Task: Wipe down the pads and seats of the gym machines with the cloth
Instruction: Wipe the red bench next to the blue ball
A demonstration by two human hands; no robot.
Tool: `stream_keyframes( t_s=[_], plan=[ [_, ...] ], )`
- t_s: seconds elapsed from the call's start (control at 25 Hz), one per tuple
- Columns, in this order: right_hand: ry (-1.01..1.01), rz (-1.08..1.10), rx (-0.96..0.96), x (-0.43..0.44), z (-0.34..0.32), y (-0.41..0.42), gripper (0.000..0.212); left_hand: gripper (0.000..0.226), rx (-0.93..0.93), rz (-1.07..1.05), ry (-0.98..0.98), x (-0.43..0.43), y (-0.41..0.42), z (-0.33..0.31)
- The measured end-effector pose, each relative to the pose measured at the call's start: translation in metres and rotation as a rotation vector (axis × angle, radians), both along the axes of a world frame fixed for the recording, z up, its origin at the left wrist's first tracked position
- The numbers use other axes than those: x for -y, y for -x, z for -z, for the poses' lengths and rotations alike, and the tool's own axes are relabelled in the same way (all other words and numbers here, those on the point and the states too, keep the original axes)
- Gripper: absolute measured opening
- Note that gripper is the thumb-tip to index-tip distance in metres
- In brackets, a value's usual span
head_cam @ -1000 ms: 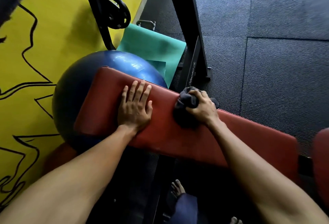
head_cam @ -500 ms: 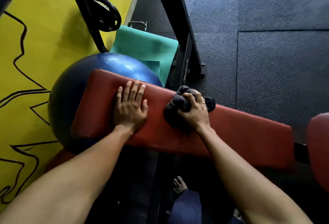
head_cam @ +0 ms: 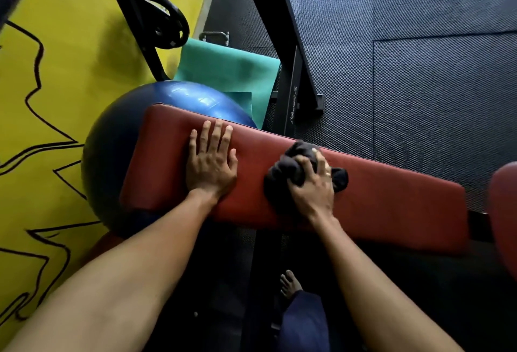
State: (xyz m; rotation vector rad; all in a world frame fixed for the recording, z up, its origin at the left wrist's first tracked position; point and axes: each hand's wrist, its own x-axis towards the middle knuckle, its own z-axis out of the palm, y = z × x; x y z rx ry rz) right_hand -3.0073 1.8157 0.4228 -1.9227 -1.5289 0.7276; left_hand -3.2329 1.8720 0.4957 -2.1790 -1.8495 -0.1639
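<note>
Dim, uneven light; soft glare on the blue ball [head_cam: 195, 97] just beyond the left fingers [head_cam: 216, 133]; deep shadow nearer than the fingers; wide-angle bending at frame edges.

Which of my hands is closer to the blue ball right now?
Left. The left hand lies flat on the red pad, near the blue ball beneath its end. The right hand grips the dark cloth farther along the pad, away from the ball.

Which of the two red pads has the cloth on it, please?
The long red pad across the middle: the right hand grips the dark cloth on it. The red pad at the right edge is bare.
</note>
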Motion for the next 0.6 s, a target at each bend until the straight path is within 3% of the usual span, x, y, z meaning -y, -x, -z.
stream_keyframes(
  t_s=[0.08, 0.16, 0.28, 0.4, 0.6],
  plan=[
    [0.042, 0.058, -0.07, -0.03, -0.018, 0.025, 0.058, 0.058, -0.008, 0.005, 0.011, 0.0, 0.003, 0.002],
    [-0.05, -0.014, -0.073, -0.034, -0.033, 0.058, 0.058, 0.059, -0.04, 0.011, 0.012, -0.001, 0.004, 0.003],
    [-0.118, -0.144, -0.041, 0.02, -0.023, 0.065, 0.057, 0.058, -0.04, 0.016, 0.026, 0.0, 0.004, 0.002],
    [-0.131, -0.237, -0.021, 0.069, -0.001, 0.023, 0.058, 0.058, -0.034, 0.012, 0.038, 0.002, -0.002, -0.005],
    [0.125, 0.053, -0.058, 0.025, -0.008, 0.011, 0.058, 0.058, -0.003, 0.013, 0.084, 0.012, -0.001, -0.01]
  ],
)
